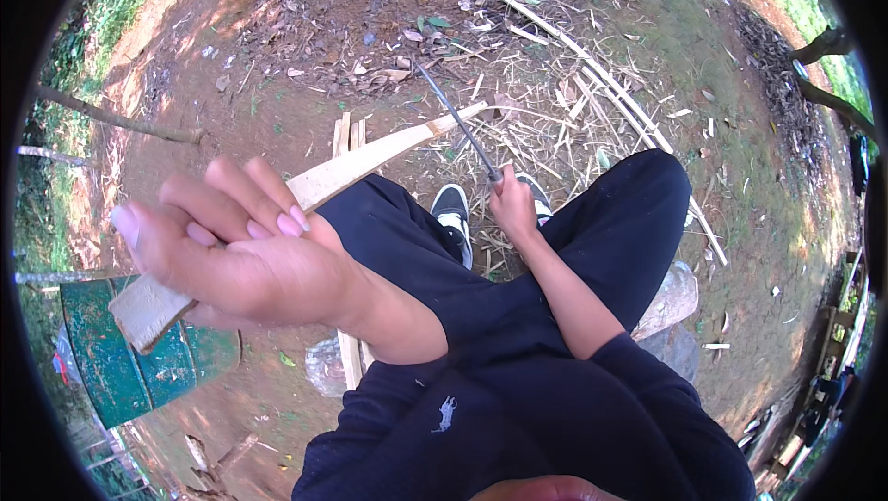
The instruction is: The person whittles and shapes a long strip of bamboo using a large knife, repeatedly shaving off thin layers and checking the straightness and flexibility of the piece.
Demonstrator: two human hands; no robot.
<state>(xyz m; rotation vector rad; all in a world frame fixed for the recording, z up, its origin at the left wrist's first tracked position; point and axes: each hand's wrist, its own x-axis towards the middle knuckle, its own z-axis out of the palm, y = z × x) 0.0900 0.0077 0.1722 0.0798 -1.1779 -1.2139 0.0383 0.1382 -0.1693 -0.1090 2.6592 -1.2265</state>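
Observation:
My left hand (264, 270) is closed round a long, pale split-bamboo strip (370, 160). Its broad butt sticks out below the palm, and its tapered far end, with a brown band, points away to the right. Between my knees, my right hand (514, 207) grips the dark handle of a long, thin-bladed knife (450, 108). The blade slants up and left, crossing the strip near its tip; whether they touch I cannot tell. A thin curved sliver (527, 113) runs right from about the strip's tip.
Shavings (564, 126) litter the ground beyond my shoes (453, 214). Long pale strips (629, 112) lie to the right, and others (350, 348) stand by my left leg. A green metal drum (106, 353) lies at left. Part of a log (673, 297) shows beside my right hip.

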